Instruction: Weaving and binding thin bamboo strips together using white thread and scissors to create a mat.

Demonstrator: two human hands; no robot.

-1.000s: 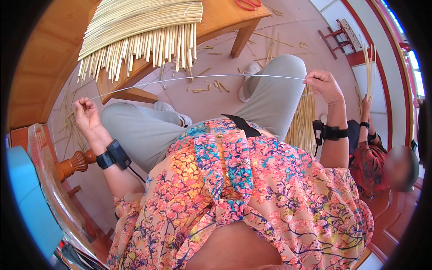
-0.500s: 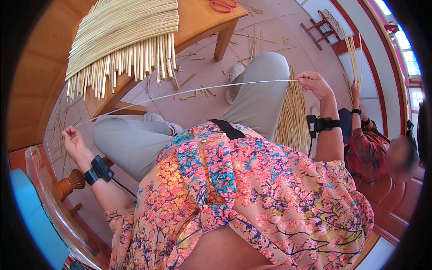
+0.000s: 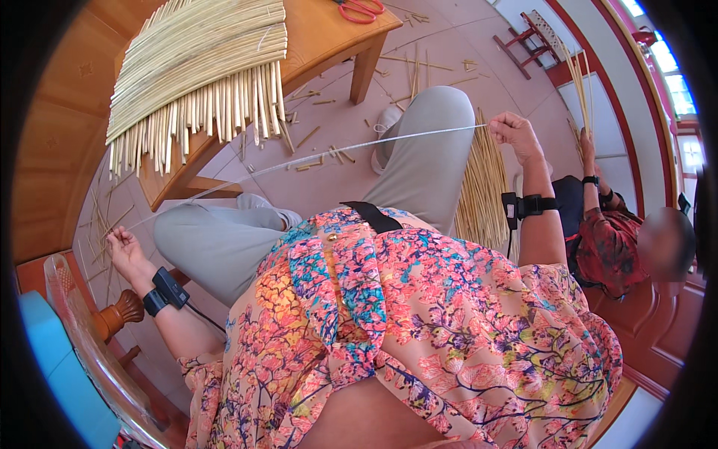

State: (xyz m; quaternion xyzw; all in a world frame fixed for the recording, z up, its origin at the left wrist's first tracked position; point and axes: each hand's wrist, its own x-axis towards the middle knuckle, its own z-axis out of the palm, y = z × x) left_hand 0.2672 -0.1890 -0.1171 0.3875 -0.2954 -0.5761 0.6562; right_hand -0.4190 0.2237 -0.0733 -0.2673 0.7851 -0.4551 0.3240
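Observation:
A thin white string (image 3: 321,155) stretches across my lap, from one hand to the other. At the left, my left hand (image 3: 129,254) pinches one end between closed fingertips. My right hand (image 3: 516,136) is closed on the other end, held a little higher beyond my right knee. Ahead on the left, a woven mat of pale straw stalks (image 3: 198,67) lies on the wooden table (image 3: 321,34), its uneven stalk ends hanging over the near edge. Beside my right leg stands a large bundle of long straw stalks (image 3: 482,191).
Red-handled scissors (image 3: 360,10) lie on the table. Cut stalk pieces (image 3: 308,138) litter the tiled floor. At the right, another person (image 3: 609,243) holds several long stalks (image 3: 580,93). A small red stool (image 3: 532,45) stands by the wall. A turned wooden post (image 3: 123,310) is near my left forearm.
The string still spans both hands, now looking slightly straighter. The whole view has shifted a little, and my right hand appears slightly farther left and higher.

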